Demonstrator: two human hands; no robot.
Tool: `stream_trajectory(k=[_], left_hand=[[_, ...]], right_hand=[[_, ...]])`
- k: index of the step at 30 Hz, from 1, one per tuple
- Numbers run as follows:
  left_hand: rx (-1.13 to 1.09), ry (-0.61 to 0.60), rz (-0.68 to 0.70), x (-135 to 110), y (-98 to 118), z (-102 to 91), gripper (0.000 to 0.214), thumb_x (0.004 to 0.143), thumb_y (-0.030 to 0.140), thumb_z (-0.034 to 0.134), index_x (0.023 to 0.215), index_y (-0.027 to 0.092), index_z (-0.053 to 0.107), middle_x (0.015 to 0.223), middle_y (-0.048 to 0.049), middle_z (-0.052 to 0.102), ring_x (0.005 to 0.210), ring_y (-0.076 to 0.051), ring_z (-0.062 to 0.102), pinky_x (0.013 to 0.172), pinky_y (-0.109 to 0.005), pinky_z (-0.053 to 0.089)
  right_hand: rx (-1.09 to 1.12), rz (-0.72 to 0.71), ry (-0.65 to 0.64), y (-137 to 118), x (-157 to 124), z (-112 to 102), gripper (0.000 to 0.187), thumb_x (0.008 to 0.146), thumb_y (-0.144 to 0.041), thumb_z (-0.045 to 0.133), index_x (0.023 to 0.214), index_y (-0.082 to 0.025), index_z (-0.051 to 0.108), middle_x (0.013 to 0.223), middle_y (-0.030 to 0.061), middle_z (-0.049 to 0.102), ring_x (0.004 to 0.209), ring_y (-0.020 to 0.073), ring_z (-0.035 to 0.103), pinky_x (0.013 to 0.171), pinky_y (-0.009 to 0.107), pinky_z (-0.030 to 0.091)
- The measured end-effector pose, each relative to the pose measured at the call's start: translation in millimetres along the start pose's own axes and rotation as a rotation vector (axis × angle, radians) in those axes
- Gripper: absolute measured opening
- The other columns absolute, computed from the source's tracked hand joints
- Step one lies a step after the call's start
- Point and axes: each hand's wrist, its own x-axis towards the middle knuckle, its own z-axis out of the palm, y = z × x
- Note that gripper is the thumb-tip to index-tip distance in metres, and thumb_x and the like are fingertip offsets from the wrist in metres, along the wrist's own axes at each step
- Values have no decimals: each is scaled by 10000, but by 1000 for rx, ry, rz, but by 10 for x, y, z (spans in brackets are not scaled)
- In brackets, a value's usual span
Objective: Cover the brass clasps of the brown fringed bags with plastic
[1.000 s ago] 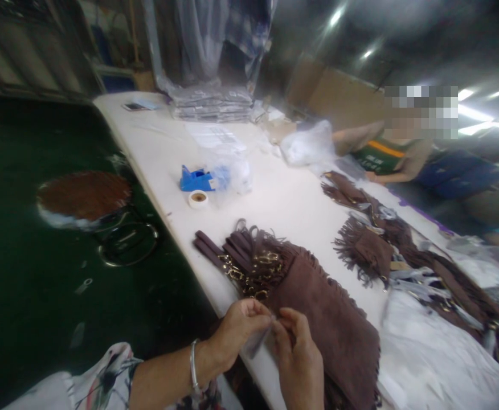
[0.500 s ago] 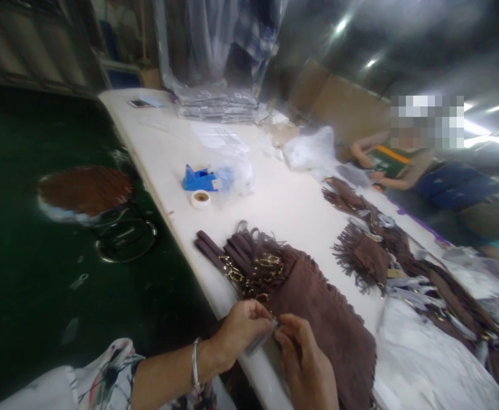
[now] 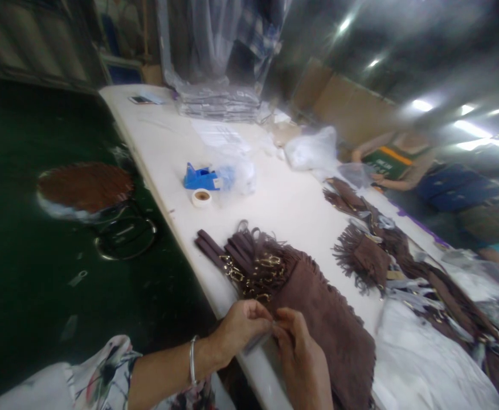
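Observation:
My left hand (image 3: 241, 331), with a silver bangle at the wrist, is closed in a pinch at the table's front edge. A short dark strap (image 3: 256, 343) shows beneath its fingers. Thumb and fingers of my right hand (image 3: 304, 356) are pinched together at the same spot, touching the left fingertips. What the right fingers hold is small and hidden. Just beyond both hands lies a brown suede fringed bag (image 3: 322, 319). At its far left end sit bundled brown straps (image 3: 209, 246) with gold clasps (image 3: 234, 271).
On the white table (image 3: 164, 151) are a blue tape dispenser (image 3: 200, 178), a tape roll (image 3: 201, 197), stacked bagged goods (image 3: 217, 103) and a phone (image 3: 139, 99). More fringed bags (image 3: 369, 256) and plastic wrapping (image 3: 429, 353) lie right. A round stool (image 3: 87, 187) stands left; a person (image 3: 392, 161) is opposite.
My right hand has shifted slightly left, and its fingertips now meet the left ones. A small metallic glint between them is now covered. The bags and straps have not moved.

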Motion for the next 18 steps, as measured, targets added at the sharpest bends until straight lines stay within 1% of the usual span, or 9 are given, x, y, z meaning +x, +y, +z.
stream_trajectory(k=[2,5,7,10,12,14,18], left_hand=[[14,-12,10,0,11,-7,167,693,217,720,833,129,690,790,-49,667,718,-148,569,657,-244,395],[10,-53,-1,-2,24,-30,190,681,229,741,835,133,689,776,-47,668,714,-156,576,655,-250,404],[-6,-87,-2,8,8,-51,241,673,278,773,845,135,683,786,-53,675,730,-167,589,671,-261,419],[-9,-113,13,65,-65,-74,359,625,384,835,828,133,678,807,-75,686,760,-189,604,697,-278,435],[6,-90,25,124,-126,-78,412,583,441,861,781,133,673,770,-68,678,734,-183,596,680,-272,426],[10,-48,25,179,-179,-74,447,555,492,866,728,134,661,696,-45,652,662,-157,564,631,-258,400],[-43,-21,5,239,-231,-71,522,500,572,864,659,126,644,595,-20,601,548,-116,480,548,-241,324]], right_hand=[[-34,-7,-22,-41,25,-32,231,944,-337,404,1124,-245,515,893,13,715,748,164,697,659,224,484],[-113,-8,-20,-102,61,-56,212,938,-310,400,1095,-248,527,846,1,714,729,169,699,626,223,462],[-160,-15,-6,-128,80,-43,204,920,-265,404,1074,-245,537,817,-5,714,707,165,699,600,218,442],[-190,-49,56,-130,104,21,225,872,-187,403,1047,-235,535,767,-14,705,666,156,692,580,214,417],[-209,-56,102,-108,117,76,230,853,-161,394,1027,-235,526,717,-26,688,644,155,685,569,215,402],[-239,-38,128,-74,126,128,218,850,-156,390,1002,-244,520,675,-40,670,619,156,678,548,215,383],[-276,26,172,27,139,221,172,846,-179,424,955,-272,520,671,-51,670,610,162,685,507,213,358]])
